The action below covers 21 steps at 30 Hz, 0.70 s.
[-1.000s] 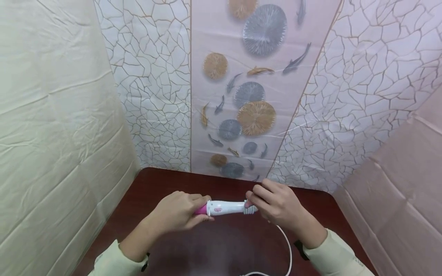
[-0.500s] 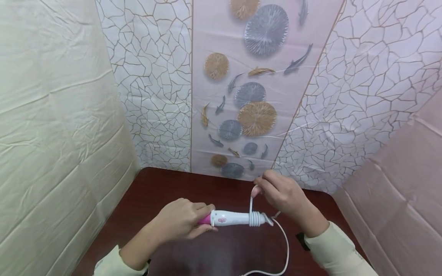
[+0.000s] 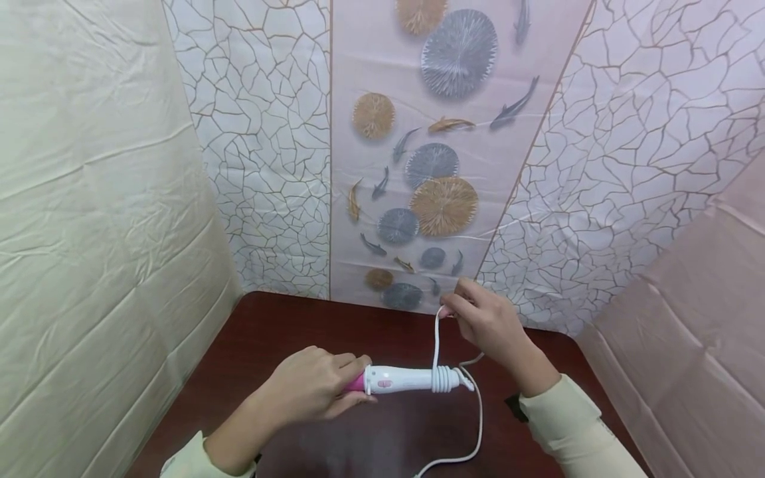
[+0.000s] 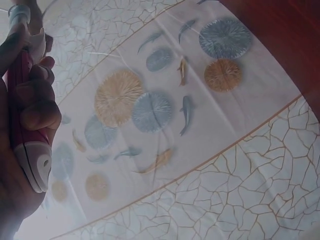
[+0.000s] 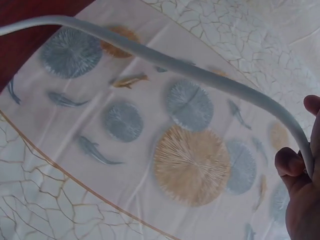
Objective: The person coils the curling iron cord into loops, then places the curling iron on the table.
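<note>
A pink-and-white hair straightener (image 3: 403, 379) lies level above the table, its white handle pointing right. My left hand (image 3: 313, 385) grips its pink part, with fingers over the top and thumb below. The left wrist view shows the fingers curled round the straightener (image 4: 35, 162), its white tip sticking out. Several coils of white cord (image 3: 442, 379) sit round the handle's right end. From them the cord rises to my right hand (image 3: 490, 325), which pinches it up and to the right. In the right wrist view the cord (image 5: 185, 70) arcs over to the fingertips.
The dark red tabletop (image 3: 281, 325) has rounded far corners. Loose cord (image 3: 480, 418) runs down from the handle's end across the front of the table. A patterned cloth (image 3: 269, 166) hangs behind, with plain cloths (image 3: 89, 232) at both sides.
My right hand has moved from the handle's end up and away, drawing a length of cord upward. The straightener has dropped slightly, and the loose cord has swung left.
</note>
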Each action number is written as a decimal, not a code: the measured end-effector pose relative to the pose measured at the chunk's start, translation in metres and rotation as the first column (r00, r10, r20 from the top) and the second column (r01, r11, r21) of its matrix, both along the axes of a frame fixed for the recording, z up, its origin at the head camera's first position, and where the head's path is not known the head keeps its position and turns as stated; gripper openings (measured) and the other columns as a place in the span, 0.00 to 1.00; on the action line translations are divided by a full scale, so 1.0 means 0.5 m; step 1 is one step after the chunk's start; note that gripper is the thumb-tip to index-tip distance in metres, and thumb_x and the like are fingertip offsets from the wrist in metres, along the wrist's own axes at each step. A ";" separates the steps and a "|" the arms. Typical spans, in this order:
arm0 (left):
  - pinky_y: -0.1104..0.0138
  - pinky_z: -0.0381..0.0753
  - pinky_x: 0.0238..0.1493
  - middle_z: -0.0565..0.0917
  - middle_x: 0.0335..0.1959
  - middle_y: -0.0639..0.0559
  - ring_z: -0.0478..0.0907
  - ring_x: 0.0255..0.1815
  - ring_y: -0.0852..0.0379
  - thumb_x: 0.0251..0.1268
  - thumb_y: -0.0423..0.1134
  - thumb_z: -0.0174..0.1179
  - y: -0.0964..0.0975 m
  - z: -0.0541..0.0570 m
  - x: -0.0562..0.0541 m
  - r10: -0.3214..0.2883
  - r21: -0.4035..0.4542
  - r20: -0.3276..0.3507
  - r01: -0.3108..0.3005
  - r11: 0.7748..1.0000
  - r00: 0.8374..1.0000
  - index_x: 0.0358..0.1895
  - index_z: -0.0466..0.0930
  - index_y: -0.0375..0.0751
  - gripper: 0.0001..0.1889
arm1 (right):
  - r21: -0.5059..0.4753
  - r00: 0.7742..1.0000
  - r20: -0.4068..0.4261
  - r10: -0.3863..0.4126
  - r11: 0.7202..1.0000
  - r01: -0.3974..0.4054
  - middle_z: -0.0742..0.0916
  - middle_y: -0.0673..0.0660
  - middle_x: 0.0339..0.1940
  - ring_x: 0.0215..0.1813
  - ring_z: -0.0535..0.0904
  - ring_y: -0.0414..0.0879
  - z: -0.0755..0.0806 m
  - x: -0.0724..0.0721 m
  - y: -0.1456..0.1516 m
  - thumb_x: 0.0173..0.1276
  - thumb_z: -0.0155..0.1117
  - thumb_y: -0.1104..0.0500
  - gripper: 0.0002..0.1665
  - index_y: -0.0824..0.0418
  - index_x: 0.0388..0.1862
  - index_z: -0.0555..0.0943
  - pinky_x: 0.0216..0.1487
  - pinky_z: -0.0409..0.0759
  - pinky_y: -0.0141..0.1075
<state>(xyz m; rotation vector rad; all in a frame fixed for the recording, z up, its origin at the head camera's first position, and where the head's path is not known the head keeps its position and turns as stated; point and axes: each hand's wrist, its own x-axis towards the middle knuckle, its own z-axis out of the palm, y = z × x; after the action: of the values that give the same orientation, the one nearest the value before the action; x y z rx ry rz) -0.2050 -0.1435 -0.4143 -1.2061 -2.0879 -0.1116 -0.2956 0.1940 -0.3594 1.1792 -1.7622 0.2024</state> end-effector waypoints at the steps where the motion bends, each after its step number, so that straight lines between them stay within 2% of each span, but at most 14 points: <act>1: 0.74 0.68 0.19 0.81 0.26 0.63 0.61 0.18 0.69 0.64 0.63 0.78 -0.001 0.002 0.002 0.005 -0.003 -0.013 -0.005 1.000 1.000 0.52 0.86 0.46 0.27 | 0.004 1.000 0.024 -0.005 1.000 0.005 0.77 0.53 0.31 0.23 0.67 0.41 -0.004 -0.002 0.000 0.91 0.51 0.58 0.19 0.60 0.42 0.87 0.19 0.66 0.33; 5: 0.72 0.73 0.19 0.82 0.27 0.62 0.65 0.18 0.68 0.66 0.63 0.77 -0.004 0.014 0.007 0.020 -0.007 -0.041 -0.020 1.000 0.999 0.54 0.86 0.44 0.28 | 0.020 0.996 0.094 -0.004 1.000 0.002 0.75 0.51 0.30 0.21 0.62 0.39 -0.023 -0.010 -0.002 0.88 0.49 0.62 0.18 0.57 0.41 0.86 0.19 0.62 0.31; 11: 0.71 0.70 0.19 0.79 0.26 0.62 0.62 0.18 0.67 0.64 0.61 0.79 -0.012 0.032 0.012 0.056 0.012 -0.046 -0.055 0.998 0.997 0.53 0.84 0.44 0.27 | 0.049 0.985 0.169 -0.026 0.999 0.018 0.73 0.47 0.29 0.23 0.55 0.34 -0.061 -0.013 -0.010 0.89 0.48 0.61 0.19 0.53 0.38 0.83 0.21 0.58 0.28; 13: 0.70 0.70 0.18 0.79 0.26 0.61 0.62 0.18 0.67 0.63 0.61 0.80 -0.016 0.036 0.011 0.068 0.022 -0.053 -0.067 0.998 0.996 0.52 0.84 0.44 0.28 | 0.058 0.978 0.205 -0.027 0.998 0.015 0.73 0.45 0.29 0.23 0.58 0.33 -0.074 -0.010 -0.011 0.89 0.54 0.58 0.15 0.53 0.39 0.83 0.22 0.60 0.28; 15: 0.71 0.69 0.18 0.79 0.26 0.61 0.62 0.18 0.67 0.62 0.60 0.81 -0.021 0.039 0.010 0.073 0.036 -0.058 -0.071 0.997 0.996 0.51 0.83 0.44 0.28 | 0.076 0.969 0.246 -0.030 0.997 0.011 0.76 0.43 0.29 0.24 0.63 0.34 -0.085 -0.005 -0.013 0.81 0.67 0.57 0.04 0.52 0.41 0.84 0.23 0.65 0.30; 16: 0.71 0.69 0.18 0.78 0.26 0.61 0.61 0.18 0.67 0.61 0.60 0.81 -0.023 0.041 0.008 0.074 0.043 -0.063 -0.071 0.997 0.995 0.51 0.83 0.44 0.28 | 0.079 0.962 0.271 -0.024 0.997 0.003 0.78 0.42 0.30 0.24 0.66 0.34 -0.092 -0.003 -0.012 0.72 0.76 0.57 0.07 0.51 0.42 0.84 0.24 0.69 0.31; 17: 0.71 0.68 0.18 0.78 0.26 0.61 0.61 0.18 0.67 0.61 0.60 0.81 -0.025 0.043 0.008 0.075 0.049 -0.064 -0.072 0.996 0.995 0.50 0.82 0.44 0.28 | 0.081 0.958 0.288 -0.019 0.997 -0.005 0.79 0.42 0.31 0.25 0.69 0.34 -0.098 0.000 -0.014 0.64 0.82 0.57 0.14 0.51 0.43 0.84 0.24 0.72 0.32; 19: 0.72 0.67 0.18 0.78 0.25 0.61 0.60 0.18 0.67 0.61 0.60 0.81 -0.029 0.047 0.005 0.075 0.059 -0.065 -0.071 0.996 0.995 0.50 0.82 0.44 0.27 | 0.078 0.958 0.286 -0.017 0.997 -0.005 0.84 0.42 0.32 0.25 0.76 0.36 -0.109 0.003 -0.018 0.61 0.82 0.57 0.16 0.50 0.44 0.84 0.25 0.77 0.36; 21: 0.72 0.66 0.18 0.78 0.25 0.61 0.59 0.18 0.68 0.63 0.59 0.80 -0.032 0.051 0.003 0.070 0.069 -0.061 -0.066 0.995 0.996 0.50 0.82 0.44 0.27 | 0.063 0.960 0.280 -0.012 0.998 -0.006 0.87 0.42 0.33 0.25 0.79 0.37 -0.120 0.008 -0.021 0.61 0.77 0.60 0.14 0.50 0.43 0.84 0.24 0.78 0.36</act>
<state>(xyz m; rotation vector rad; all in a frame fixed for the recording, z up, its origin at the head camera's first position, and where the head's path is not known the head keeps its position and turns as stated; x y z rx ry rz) -0.2035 -0.1596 -0.3889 -1.0840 -2.0514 -0.1091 -0.2916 0.1833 -0.4193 1.2410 -2.0294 0.3270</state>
